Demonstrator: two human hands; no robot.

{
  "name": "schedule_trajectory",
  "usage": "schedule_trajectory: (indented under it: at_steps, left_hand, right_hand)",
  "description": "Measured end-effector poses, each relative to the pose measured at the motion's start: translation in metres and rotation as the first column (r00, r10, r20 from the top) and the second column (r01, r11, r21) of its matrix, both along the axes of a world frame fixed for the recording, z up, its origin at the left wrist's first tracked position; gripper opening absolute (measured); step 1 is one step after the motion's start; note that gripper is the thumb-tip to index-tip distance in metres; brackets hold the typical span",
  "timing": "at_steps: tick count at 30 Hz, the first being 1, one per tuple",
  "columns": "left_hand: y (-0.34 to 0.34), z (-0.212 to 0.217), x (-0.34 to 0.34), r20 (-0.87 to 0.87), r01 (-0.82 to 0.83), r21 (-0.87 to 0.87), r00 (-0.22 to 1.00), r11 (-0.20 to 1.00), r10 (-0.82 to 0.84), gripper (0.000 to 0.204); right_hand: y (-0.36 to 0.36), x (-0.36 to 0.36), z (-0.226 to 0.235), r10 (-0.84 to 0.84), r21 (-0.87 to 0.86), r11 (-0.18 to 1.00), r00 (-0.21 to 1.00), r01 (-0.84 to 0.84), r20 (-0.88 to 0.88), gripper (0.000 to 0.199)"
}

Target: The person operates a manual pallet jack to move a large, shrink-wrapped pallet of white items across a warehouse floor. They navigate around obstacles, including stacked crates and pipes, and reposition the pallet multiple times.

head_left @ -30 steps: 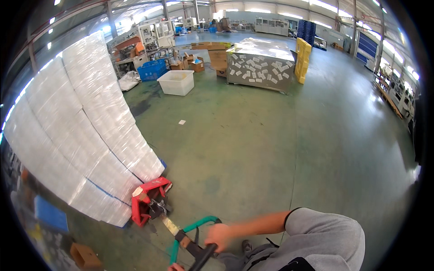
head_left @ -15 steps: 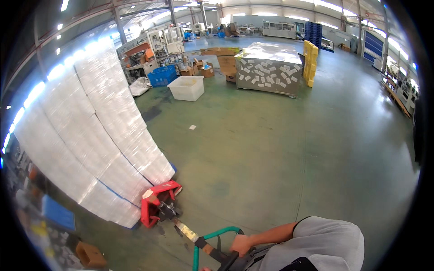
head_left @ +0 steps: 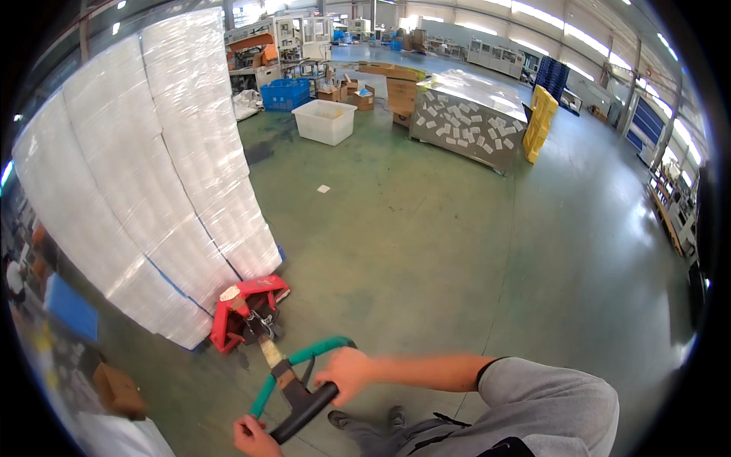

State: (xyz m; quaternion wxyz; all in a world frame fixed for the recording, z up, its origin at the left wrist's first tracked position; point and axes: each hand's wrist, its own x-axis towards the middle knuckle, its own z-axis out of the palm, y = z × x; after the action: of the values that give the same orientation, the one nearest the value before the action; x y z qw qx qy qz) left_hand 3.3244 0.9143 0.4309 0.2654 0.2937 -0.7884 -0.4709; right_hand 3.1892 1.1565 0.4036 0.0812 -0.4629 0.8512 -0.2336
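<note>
**Both hands on the pallet jack handle**

The fingers of the right hand (head_left: pixel 346 373) are curled around the black grip of the pallet jack handle (head_left: pixel 301 381), at the upper right of its green loop. The left hand (head_left: pixel 251 436) sits at the lower end of the same grip, near the bottom edge of the view; its fingers seem wrapped round the bar, though part of the hand is cut off. The right forearm runs bare to a grey sleeve (head_left: pixel 556 404)

The handle's shaft slopes up and left to the red pump housing (head_left: pixel 247 308) of the jack, which stands on the green floor (head_left: pixel 426 228). Touching the housing, and rising high on the left, is a tall stack of white goods wrapped in clear film (head_left: pixel 145 167), leaning slightly in the bent view

Well apart, farther back, stand a white tub (head_left: pixel 326 122), a blue crate (head_left: pixel 285 94), a wrapped grey block with paper slips (head_left: pixel 468 126) and a yellow stack (head_left: pixel 539 122) just beside it
</note>
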Motion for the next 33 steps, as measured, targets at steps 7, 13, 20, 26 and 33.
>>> schedule_trajectory:
  at_steps: [7,13,20,26,33]
  left_hand:
    - [0.034,-0.137,0.095,0.450,0.352,-0.276,0.869,0.894,-0.204,0.035]
    - [0.082,-0.202,0.141,0.731,0.504,-0.044,0.604,0.863,-0.316,0.038]
    - [0.062,-0.140,0.097,0.634,0.407,-0.156,0.740,0.900,-0.224,0.042]
    - [0.054,-0.009,-0.022,0.193,0.246,-0.619,0.968,0.746,-0.160,0.025]
    - [0.038,0.006,-0.048,0.298,0.209,-0.526,0.953,0.824,-0.051,0.029]
  right_hand:
    - [0.072,0.108,-0.122,0.081,-0.057,0.995,0.997,-0.080,0.015,0.036]
    - [0.082,0.145,-0.190,0.022,0.447,0.874,0.934,-0.190,0.356,0.034]
    - [0.049,0.101,-0.122,0.073,0.300,0.933,0.923,-0.197,0.379,0.037]
    - [0.000,0.014,0.024,-0.109,0.043,0.993,0.993,0.111,-0.036,0.047]
    - [-0.017,-0.015,0.031,-0.070,0.055,0.996,0.997,0.071,-0.025,0.045]
